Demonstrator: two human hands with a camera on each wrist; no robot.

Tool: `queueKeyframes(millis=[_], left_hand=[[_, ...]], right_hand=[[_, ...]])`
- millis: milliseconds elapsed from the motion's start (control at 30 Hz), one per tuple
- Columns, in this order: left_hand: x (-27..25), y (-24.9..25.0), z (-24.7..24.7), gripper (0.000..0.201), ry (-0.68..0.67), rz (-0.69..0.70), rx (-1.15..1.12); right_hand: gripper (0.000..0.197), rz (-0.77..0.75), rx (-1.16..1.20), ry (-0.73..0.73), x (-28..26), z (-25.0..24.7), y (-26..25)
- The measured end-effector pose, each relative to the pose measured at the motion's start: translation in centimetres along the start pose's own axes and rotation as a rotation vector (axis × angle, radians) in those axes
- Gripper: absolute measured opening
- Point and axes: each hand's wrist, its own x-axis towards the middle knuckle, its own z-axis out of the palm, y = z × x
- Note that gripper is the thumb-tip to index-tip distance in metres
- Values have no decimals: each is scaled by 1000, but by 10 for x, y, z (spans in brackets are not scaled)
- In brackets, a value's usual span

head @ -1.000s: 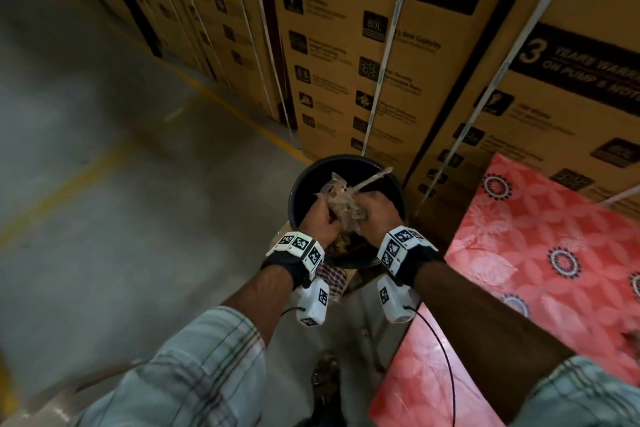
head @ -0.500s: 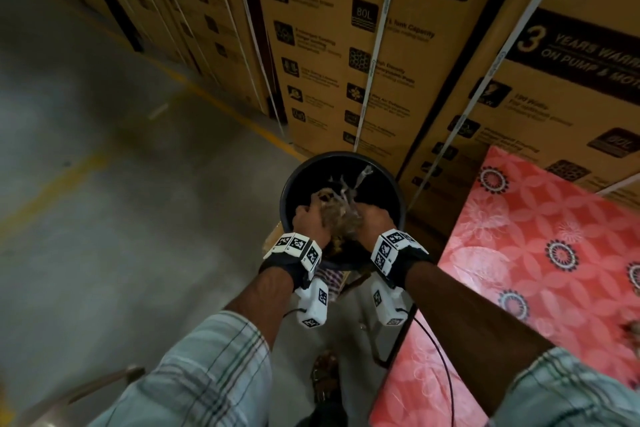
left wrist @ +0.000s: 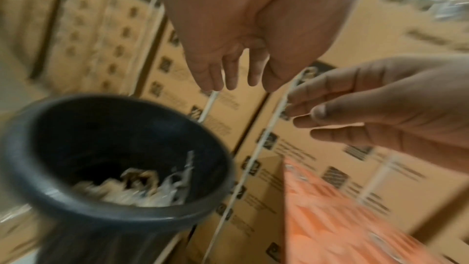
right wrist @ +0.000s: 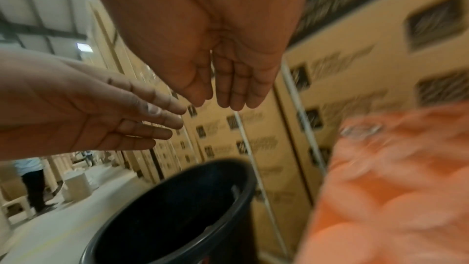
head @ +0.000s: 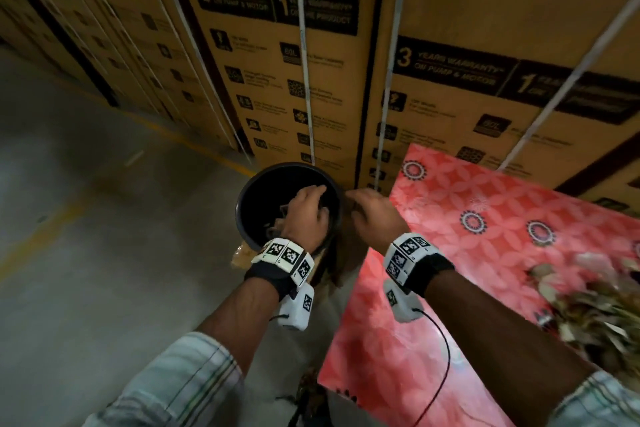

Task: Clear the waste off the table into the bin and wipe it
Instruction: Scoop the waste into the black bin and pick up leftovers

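Observation:
A black round bin [head: 249,191] [left wrist: 76,214] [right wrist: 228,208] stands on the floor beside the table's left end. Crumpled waste [left wrist: 142,190] of wrappers and dry scraps lies inside it. My left hand [head: 304,215] [left wrist: 233,47] hovers over the bin's mouth, fingers straight and empty. My right hand [head: 374,218] [right wrist: 220,63] is just right of the bin's rim, near the table corner, also with straight, empty fingers. The table [head: 485,253] wears a red flower-patterned cover. A heap of dry leaves and scraps [head: 595,302] lies on its right side.
Tall stacked cardboard cartons [head: 346,80] with white straps form a wall close behind the bin and table. Grey concrete floor [head: 104,236] with a yellow line spreads to the left. Far down the aisle a person [right wrist: 33,184] stands.
Both hands held a bunch of waste over the bin; they have let it fall in and moved apart, the right one drawing toward the table.

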Motion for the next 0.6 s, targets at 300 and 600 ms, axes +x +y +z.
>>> queueKeyframes(millis=[300,600], left_hand=[[-100,144,94,44,42,269,-53],[-177,272,204,36,-186,411,41]], right_hand=[[37,-48,-77,199,-178,-104,90],[33,58,-87,256,-338,-171,179]])
